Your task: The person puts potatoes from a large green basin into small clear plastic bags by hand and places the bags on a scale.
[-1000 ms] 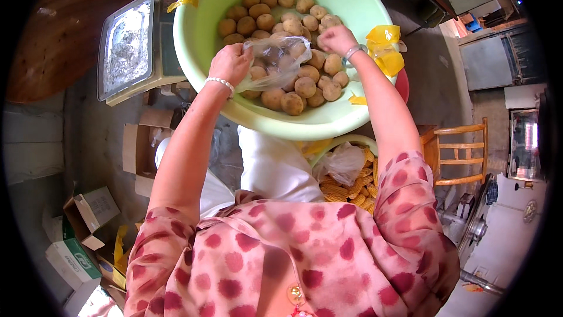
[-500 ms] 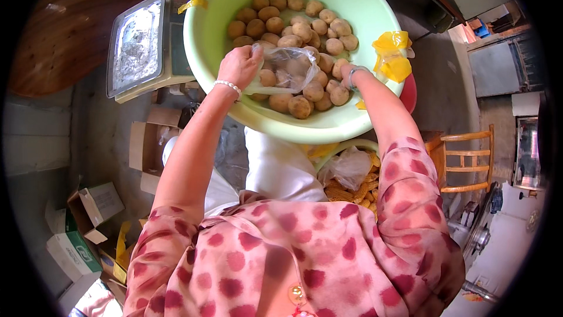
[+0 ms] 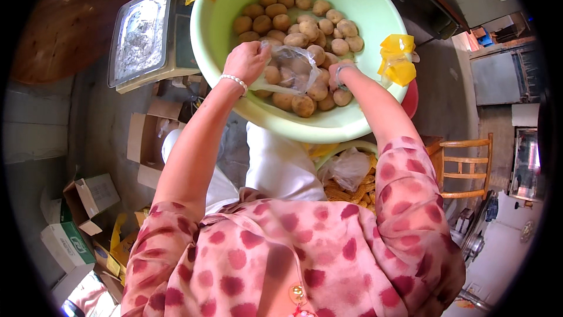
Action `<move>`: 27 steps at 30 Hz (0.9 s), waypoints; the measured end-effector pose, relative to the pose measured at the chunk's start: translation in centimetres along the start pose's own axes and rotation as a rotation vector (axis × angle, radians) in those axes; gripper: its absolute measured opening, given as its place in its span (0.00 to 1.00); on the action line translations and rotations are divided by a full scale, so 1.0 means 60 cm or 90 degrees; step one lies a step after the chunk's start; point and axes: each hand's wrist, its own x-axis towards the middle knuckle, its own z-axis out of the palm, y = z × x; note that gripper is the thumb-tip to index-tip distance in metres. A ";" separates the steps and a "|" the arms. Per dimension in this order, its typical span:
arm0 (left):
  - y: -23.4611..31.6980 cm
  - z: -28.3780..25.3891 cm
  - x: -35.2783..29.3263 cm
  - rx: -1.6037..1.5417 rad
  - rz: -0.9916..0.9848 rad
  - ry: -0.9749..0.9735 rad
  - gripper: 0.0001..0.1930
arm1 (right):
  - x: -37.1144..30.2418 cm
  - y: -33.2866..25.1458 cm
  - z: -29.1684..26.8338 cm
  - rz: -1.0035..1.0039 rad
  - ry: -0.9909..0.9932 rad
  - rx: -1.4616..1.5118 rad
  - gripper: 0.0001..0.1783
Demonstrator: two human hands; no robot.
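A pale green tub [image 3: 258,119] holds many brown potatoes [image 3: 296,39]. Over its near left part, my left hand [image 3: 247,62] is closed on the gathered edge of a clear plastic bag [image 3: 287,89]. The bag hangs among the potatoes, and several show through its film; whether they lie inside or beneath it is unclear. My right hand [image 3: 340,75] reaches down into the tub just right of the bag, its fingers curled against the potatoes. What it grips is hidden by the hand itself.
A scale with a metal pan [image 3: 138,32] stands left of the tub. Yellow plastic [image 3: 397,59] is fixed on the tub's right rim. Below it, a second container [image 3: 375,147] holds ginger-coloured lumpy produce. Cardboard boxes [image 3: 97,197] lie lower left; a wooden chair [image 3: 466,164] stands right.
My right hand has moved left, closer to the bag, among the potatoes. My left hand still holds the bag's edge. The whole view has shifted slightly.
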 end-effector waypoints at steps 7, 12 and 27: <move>-0.005 0.004 0.000 -0.008 0.023 0.018 0.19 | 0.018 0.006 0.016 0.033 -0.041 0.119 0.26; -0.006 0.006 0.001 -0.001 0.021 0.024 0.19 | 0.011 0.002 0.032 0.038 0.051 0.180 0.26; -0.002 0.005 0.000 -0.017 0.024 0.026 0.16 | -0.002 0.099 -0.003 -0.017 0.198 0.497 0.17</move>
